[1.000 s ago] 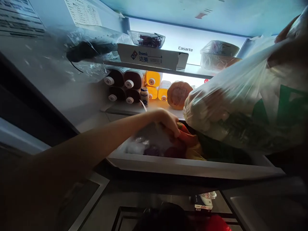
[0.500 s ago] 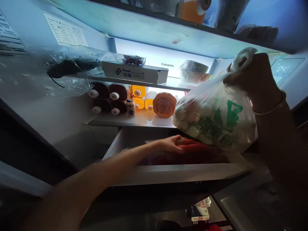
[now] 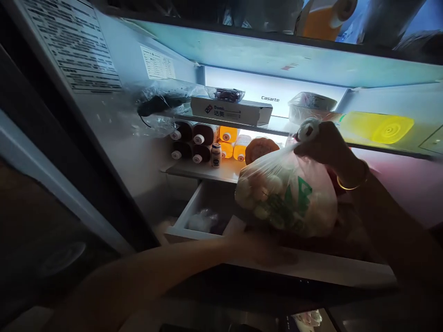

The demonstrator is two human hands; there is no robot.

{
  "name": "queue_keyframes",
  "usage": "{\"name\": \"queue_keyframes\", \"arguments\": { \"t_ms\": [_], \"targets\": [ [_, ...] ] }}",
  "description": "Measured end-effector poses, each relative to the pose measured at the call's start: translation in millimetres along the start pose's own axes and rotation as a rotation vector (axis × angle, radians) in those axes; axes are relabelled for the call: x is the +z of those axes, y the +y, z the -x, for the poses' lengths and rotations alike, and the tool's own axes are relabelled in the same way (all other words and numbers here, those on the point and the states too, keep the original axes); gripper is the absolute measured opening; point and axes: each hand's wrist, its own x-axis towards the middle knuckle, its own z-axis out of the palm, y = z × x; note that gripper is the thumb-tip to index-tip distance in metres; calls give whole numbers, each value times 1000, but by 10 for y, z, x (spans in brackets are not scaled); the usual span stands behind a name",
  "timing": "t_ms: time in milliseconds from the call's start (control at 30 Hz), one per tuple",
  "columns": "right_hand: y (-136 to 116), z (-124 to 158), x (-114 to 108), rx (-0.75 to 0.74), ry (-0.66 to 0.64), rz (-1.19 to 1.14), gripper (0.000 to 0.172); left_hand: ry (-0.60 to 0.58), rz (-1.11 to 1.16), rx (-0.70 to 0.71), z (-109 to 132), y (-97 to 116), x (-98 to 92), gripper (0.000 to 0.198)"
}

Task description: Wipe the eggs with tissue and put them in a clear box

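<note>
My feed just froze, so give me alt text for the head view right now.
The right hand grips a plastic bag of pale round items by its bunched top, above an open fridge drawer. The left hand lies at the drawer's front edge. Behind, a lit shelf carries bottles, with a flat box one shelf higher.

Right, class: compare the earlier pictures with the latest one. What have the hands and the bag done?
The left hand has come back out of the drawer to its front edge. The right hand still grips the plastic bag by its top, above the drawer. Bottles and box stayed on their shelves.
</note>
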Motion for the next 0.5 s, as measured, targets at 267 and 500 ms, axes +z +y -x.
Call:
{"name": "queue_keyframes", "arguments": {
  "t_ms": [267, 500],
  "targets": [
    [-205, -86, 433, -88, -141, -149, 15, -2, -131, -69, 301, -37, 23, 77],
    [-365, -63, 544, -154, -195, -140, 15, 87, -139, 11, 354, -61, 78, 79]
  ]
}}
